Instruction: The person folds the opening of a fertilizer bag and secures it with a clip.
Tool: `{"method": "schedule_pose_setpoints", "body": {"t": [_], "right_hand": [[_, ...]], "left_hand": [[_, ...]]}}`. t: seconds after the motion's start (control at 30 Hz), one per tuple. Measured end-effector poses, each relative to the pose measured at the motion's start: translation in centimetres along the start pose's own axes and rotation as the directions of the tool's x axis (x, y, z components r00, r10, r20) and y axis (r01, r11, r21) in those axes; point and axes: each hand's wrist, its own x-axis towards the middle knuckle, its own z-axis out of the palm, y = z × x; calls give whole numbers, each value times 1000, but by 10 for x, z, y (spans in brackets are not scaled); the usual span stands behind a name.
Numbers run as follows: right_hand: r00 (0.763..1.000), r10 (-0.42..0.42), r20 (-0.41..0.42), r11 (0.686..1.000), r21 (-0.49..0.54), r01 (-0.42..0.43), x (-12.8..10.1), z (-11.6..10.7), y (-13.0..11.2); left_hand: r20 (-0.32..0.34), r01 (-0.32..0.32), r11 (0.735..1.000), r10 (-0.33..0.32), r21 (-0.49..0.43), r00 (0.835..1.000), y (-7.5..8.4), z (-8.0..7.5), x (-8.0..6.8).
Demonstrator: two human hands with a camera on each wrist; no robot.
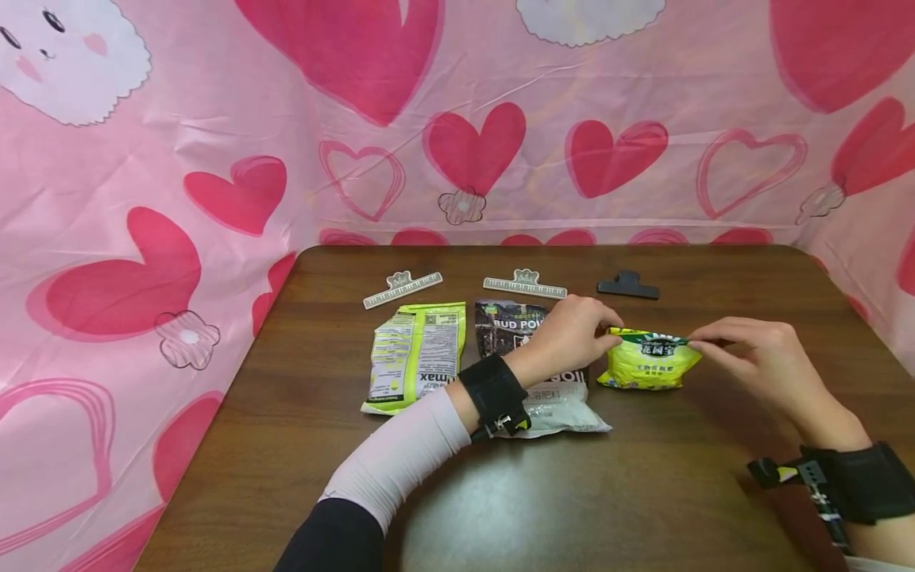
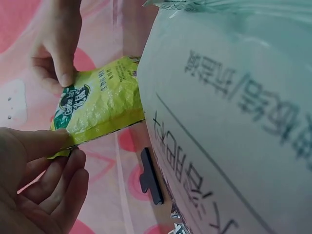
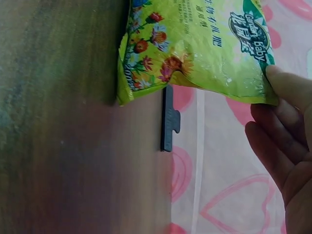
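Observation:
A small yellow-green bag [image 1: 649,367] printed with flowers and a green top band stands on its lower edge at the right of the table. My left hand [image 1: 565,338] pinches its top left corner between thumb and fingers. At the opposite top corner, my right hand [image 1: 765,361] pinches the bag the same way. In the left wrist view the bag [image 2: 105,100] is stretched between both hands. The right wrist view shows the flowered lower part of the bag [image 3: 165,58] near the tabletop.
Behind the bag lies a black clip [image 1: 629,286]. Two pale clips, one in the middle [image 1: 525,284] and one at left [image 1: 403,289], lie along the back. A black-and-white bag [image 1: 557,413] lies under my left forearm, beside a lime-edged bag [image 1: 415,357]. Pink heart-patterned cloth [image 1: 500,79] encloses the table.

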Motion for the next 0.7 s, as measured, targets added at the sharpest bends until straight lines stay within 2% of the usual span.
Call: {"method": "schedule_pose_setpoints", "body": {"t": [0.3, 0.5, 0.7], "right_hand": [[996, -73, 58, 997, 30, 72, 19, -6, 7], [987, -53, 153, 998, -6, 54, 51, -8, 12], [962, -26, 272, 999, -19, 32, 86, -3, 20]], "left_hand": [[18, -16, 1000, 16, -20, 1000, 1, 0, -2], [21, -15, 999, 15, -28, 1000, 0, 1, -3], [20, -34, 998, 35, -50, 999, -1, -1, -3]]}}
